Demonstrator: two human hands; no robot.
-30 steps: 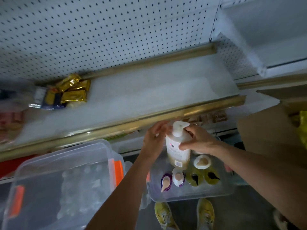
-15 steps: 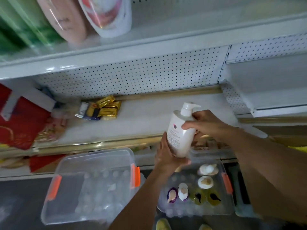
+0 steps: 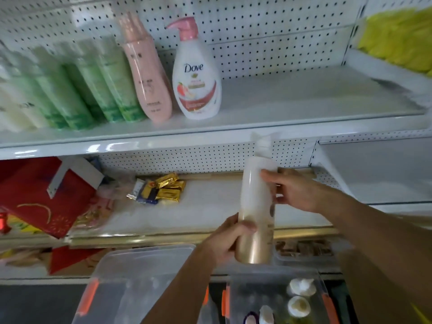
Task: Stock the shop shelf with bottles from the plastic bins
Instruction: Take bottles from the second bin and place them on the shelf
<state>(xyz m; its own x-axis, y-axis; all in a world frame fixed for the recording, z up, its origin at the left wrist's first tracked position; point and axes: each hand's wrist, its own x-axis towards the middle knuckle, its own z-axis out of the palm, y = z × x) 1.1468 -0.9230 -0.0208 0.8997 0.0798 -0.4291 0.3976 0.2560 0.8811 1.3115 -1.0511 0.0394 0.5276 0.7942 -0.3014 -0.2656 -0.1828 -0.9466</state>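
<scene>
- Carrying a pump bottle [image 3: 256,211] from bin to shelf looks to be the step in hand: in the head view the person holds it upright in the air, in front of the lower shelf's gold front rail [image 3: 163,237] and above the right plastic bin [image 3: 275,298].
- The left hand [image 3: 224,244] grips the bottle's gold-tinted base, fingers curled round it with the thumb across the front; the right hand [image 3: 297,192] holds the white upper body, fingers wrapped behind and the thumb on the near side. The pump head is blurred.
- The next move, as a judgement, is to lift the bottle over the white lip of the upper shelf [image 3: 304,106] and stand it on the bare stretch to the right of the Dove bottle [image 3: 197,73], base flat and pump clear of the pegboard back panel [image 3: 268,24].
- On that upper shelf a row of green bottles [image 3: 93,83] stands at the left, then a pink bottle [image 3: 147,76], then the Dove bottle beside it; something yellow [image 3: 397,38] sits at the far right, too blurred to name.
- The lower shelf carries gold foil packets [image 3: 168,188] and red packaging [image 3: 39,195] at the left.
- Below, the right bin holds several more bottles seen from above by their caps [image 3: 299,305]; a second clear bin with orange latches [image 3: 131,284] sits to its left, its contents not discernible.
</scene>
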